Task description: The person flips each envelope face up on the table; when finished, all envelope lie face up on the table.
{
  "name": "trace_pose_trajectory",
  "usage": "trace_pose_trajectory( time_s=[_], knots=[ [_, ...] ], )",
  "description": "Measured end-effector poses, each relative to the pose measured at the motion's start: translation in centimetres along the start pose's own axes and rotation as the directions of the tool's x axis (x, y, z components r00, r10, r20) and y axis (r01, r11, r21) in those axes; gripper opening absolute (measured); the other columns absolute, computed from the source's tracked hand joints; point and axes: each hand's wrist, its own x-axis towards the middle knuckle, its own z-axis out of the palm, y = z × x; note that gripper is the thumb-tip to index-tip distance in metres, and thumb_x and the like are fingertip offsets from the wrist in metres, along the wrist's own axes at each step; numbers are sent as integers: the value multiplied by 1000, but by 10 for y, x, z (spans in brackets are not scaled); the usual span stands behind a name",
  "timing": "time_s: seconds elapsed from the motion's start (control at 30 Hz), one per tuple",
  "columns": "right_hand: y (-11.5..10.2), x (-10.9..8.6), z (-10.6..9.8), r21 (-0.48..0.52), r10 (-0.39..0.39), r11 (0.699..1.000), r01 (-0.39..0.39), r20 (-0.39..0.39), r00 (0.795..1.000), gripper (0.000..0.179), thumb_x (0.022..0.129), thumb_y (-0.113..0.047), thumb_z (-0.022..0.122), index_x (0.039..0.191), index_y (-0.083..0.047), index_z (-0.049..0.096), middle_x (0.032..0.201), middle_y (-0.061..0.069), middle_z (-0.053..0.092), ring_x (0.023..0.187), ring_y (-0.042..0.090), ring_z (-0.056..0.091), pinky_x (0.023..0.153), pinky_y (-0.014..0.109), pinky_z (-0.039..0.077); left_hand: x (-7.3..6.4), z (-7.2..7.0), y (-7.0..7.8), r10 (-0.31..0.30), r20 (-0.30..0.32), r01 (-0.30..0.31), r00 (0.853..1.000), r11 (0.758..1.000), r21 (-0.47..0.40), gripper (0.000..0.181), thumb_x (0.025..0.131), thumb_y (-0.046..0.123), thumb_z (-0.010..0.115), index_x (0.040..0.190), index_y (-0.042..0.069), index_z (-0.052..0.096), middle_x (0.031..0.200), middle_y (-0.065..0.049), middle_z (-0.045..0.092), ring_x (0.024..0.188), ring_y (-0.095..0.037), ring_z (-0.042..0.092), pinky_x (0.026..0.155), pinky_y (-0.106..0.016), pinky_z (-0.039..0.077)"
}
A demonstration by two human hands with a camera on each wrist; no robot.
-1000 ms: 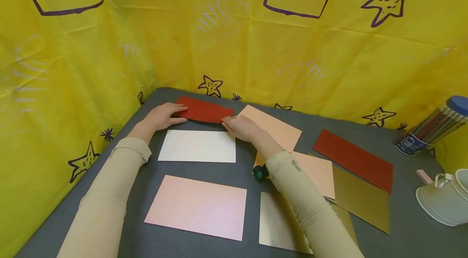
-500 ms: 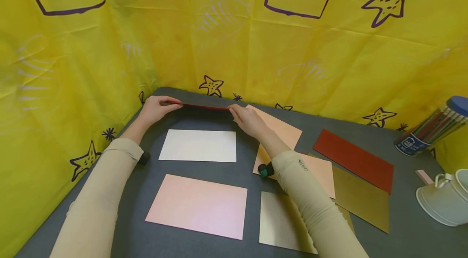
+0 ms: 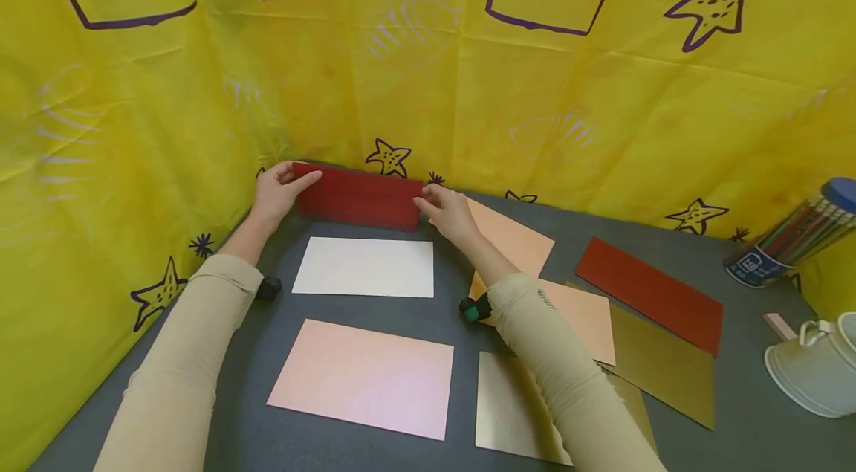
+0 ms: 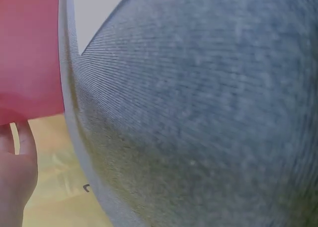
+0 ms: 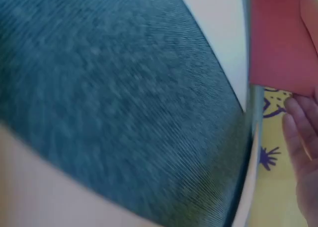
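Both hands hold a flat red paper rectangle (image 3: 357, 197) on edge at the back left of the table, its broad face toward me. At its left end the left hand (image 3: 275, 193) pinches it, thumb in front and fingers behind. The right hand (image 3: 452, 212) has its fingertips at the opposite end. On the red paper (image 5: 278, 38) in the right wrist view, a curved line like a flap edge shows. A white paper rectangle (image 3: 364, 267) lies just in front, and a pale pink one (image 3: 364, 379) lies nearer to me.
Peach (image 3: 508, 234), gold (image 3: 662, 357) and red sheets (image 3: 652, 293) lie partly overlapping at the right. Beyond them stand a pencil tub (image 3: 769, 253) and a white mug (image 3: 819, 364). A yellow patterned cloth (image 3: 414, 85) hangs behind the grey table (image 3: 247, 420).
The red paper rectangle has tilted from nearly flat, through edge-on, to upright, showing its broad face. Both hands have shifted slightly back with it. The other sheets stay put.
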Motion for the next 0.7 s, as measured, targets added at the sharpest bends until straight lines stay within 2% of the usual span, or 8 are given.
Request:
trace_pose_trajectory(
  time_s=[0.07, 0.17, 0.27, 0.37, 0.43, 0.53, 0.6, 0.7],
  knots=[
    [1, 1, 4, -3, 48, 999, -48, 43, 998, 23, 94, -24, 66, 108, -6, 64, 97, 7, 71, 85, 18, 66, 74, 27, 55, 3, -2, -8, -20, 14, 20, 1000, 1000, 22, 32, 90, 26, 71, 112, 5, 62, 84, 13, 67, 82, -9, 63, 73, -21, 51],
    [2, 2, 9, -20, 86, 996, -84, 103, 991, 24, 94, -23, 67, 108, -4, 61, 95, 8, 70, 82, 18, 67, 73, 26, 55, 10, -7, -22, -44, 57, 38, 997, 994, 106, 43, 92, 33, 68, 126, 10, 57, 96, 7, 68, 87, -10, 63, 77, -23, 52],
    [0, 1, 11, -28, 109, 994, -106, 137, 985, 25, 93, -21, 68, 108, -4, 59, 92, 8, 69, 80, 18, 66, 72, 27, 55, 16, -11, -33, -58, 112, 39, 992, 985, 168, 58, 93, 36, 65, 143, 13, 45, 119, -9, 65, 101, -21, 64, 86, -30, 52],
    [0, 1, 12, -37, 116, 993, -111, 144, 983, 25, 93, -20, 68, 109, -3, 59, 92, 8, 69, 78, 18, 67, 72, 27, 56, 15, -17, -37, -76, 166, 34, 983, 970, 239, 70, 95, 35, 63, 153, 11, 31, 138, -24, 50, 117, -34, 55, 96, -40, 48],
    [-1, 1, 12, -42, 116, 993, -112, 132, 984, 27, 93, -19, 68, 112, -2, 59, 93, 10, 70, 77, 18, 69, 72, 27, 56, 14, -21, -39, -95, 208, 36, 974, 962, 272, 71, 96, 32, 62, 153, 7, 28, 139, -29, 46, 120, -39, 51, 99, -42, 46],
    [-2, 1, 13, -18, 128, 992, -127, 100, 987, 28, 93, -17, 68, 113, 0, 59, 94, 12, 70, 76, 20, 69, 70, 27, 57, 10, -26, -40, -131, 244, 55, 961, 953, 297, 69, 97, 26, 62, 152, 1, 29, 136, -31, 47, 116, -38, 55, 95, -35, 49],
    [-2, 2, 14, 16, 145, 989, -147, 74, 987, 29, 93, -16, 68, 115, 0, 60, 94, 13, 69, 76, 21, 69, 69, 26, 57, 8, -28, -40, -151, 247, 71, 957, 950, 305, 68, 96, 23, 63, 150, -2, 30, 135, -31, 47, 111, -34, 59, 92, -30, 50],
    [-4, 5, 17, 70, 186, 979, -189, 40, 982, 32, 93, -15, 68, 120, 0, 60, 94, 14, 68, 77, 22, 70, 69, 26, 57, 7, -29, -39, -168, 224, 91, 960, 944, 317, 69, 96, 22, 64, 150, -4, 29, 136, -31, 45, 108, -32, 60, 91, -29, 49]
  ],
)
